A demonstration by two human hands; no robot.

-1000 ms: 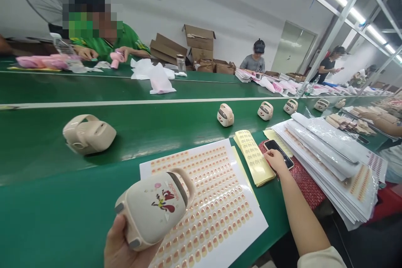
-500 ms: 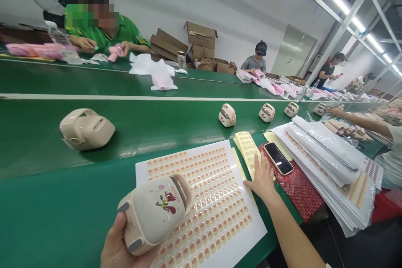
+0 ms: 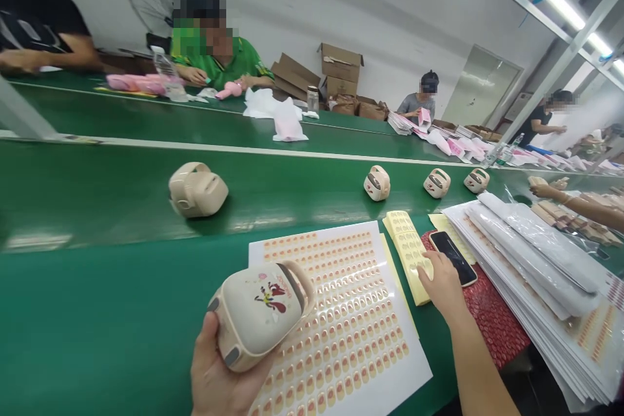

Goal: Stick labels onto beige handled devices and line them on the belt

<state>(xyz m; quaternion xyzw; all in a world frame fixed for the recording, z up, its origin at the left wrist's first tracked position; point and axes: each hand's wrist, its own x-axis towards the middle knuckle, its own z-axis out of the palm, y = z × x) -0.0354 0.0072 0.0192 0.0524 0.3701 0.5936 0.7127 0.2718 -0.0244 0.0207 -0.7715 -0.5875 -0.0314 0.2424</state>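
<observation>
My left hand [image 3: 227,370] grips a cream handled device [image 3: 263,309] from below and the side. Its white face is turned up, with a red cartoon print, and its handle points to the upper right. Under it lies a white sheet of small oval stickers [image 3: 361,338], partly covered by the device and hand. My right hand [image 3: 443,283] is at the right edge of a yellow label strip [image 3: 405,244], thumb and forefinger somewhat apart over its labels. Whether the fingertips press on the strip is unclear.
Cream devices like the held one stand on the green belt: one back left [image 3: 197,190], several to the right [image 3: 377,183]. A phone [image 3: 453,259] lies on red material [image 3: 492,318]. Stacked sheets in plastic [image 3: 541,279] sit at right. Co-workers sit across the belt.
My right hand has moved along the label strip toward its near end, its fingers drawn closer together. The view has swung left, while my left hand still holds the device over the sticker sheet.
</observation>
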